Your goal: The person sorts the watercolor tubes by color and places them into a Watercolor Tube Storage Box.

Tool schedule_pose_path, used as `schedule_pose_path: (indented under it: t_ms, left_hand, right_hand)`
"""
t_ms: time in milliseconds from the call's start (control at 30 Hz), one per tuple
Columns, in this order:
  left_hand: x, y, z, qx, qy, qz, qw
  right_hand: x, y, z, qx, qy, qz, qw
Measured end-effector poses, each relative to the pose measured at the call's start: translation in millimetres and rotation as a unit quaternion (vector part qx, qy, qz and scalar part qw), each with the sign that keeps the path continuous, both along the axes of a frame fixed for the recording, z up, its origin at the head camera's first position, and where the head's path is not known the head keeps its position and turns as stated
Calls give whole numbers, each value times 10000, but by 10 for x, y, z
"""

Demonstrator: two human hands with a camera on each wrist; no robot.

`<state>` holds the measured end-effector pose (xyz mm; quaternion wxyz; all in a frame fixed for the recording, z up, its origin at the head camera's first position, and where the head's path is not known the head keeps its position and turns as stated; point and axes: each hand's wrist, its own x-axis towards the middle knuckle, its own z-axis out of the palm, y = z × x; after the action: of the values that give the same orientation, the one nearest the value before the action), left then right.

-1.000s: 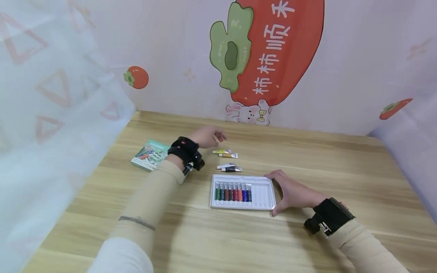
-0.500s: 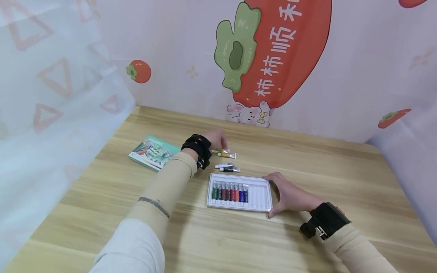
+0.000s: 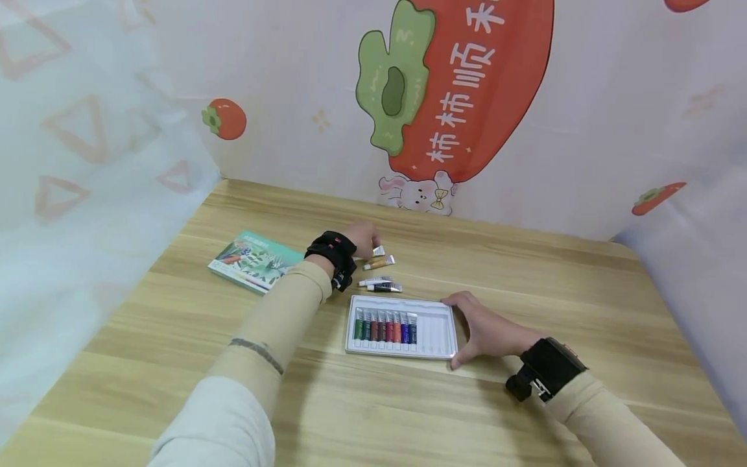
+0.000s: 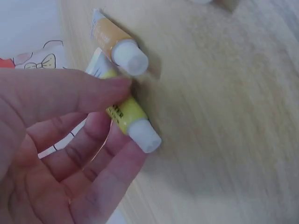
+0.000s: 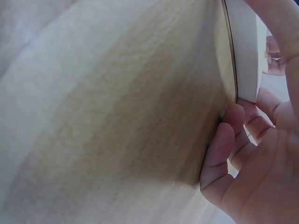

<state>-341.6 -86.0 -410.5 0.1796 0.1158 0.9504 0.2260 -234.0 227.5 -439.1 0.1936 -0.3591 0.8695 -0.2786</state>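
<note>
My left hand pinches a yellow paint tube between thumb and fingers, its white cap pointing away from the palm. Right beside it lies an ochre paint tube. Closer to me, a white paint tube and a black paint tube lie together on the table. A white plastic tray holds a row of several coloured paint tubes on its left side; slots at its right are bare. My right hand grips the tray's right end, thumb at the near corner and fingers at the far one.
A flat green illustrated box lies at the left, partly behind my left forearm. The wooden table ends at a printed cloth backdrop at the back, with more cloth along the sides.
My left hand has come down onto the yellow paint tube, pinched it and shifted its angle. My right hand stays on the tray's end. The head view has shifted slightly.
</note>
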Motion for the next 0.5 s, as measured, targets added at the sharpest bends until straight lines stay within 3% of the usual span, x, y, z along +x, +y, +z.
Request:
schedule_pose_path:
  t_ms: [133,233,367,500]
  left_hand:
    - [-10,8,-21,-102,180,-64,9998]
    - [-16,-3,-10,43,176,177,9997]
    - [-10,-88,19,432,327,549,9970]
    - [46,-175,26,987,472,596,9922]
  right_hand:
    - [17,1,15,40,-54,-30,10000]
    - [18,19,13,114,-43,-56,9999]
    - [-18,2,-5,82,36,-1,10000]
    - [-50,-29,-15,53,-14,41,10000]
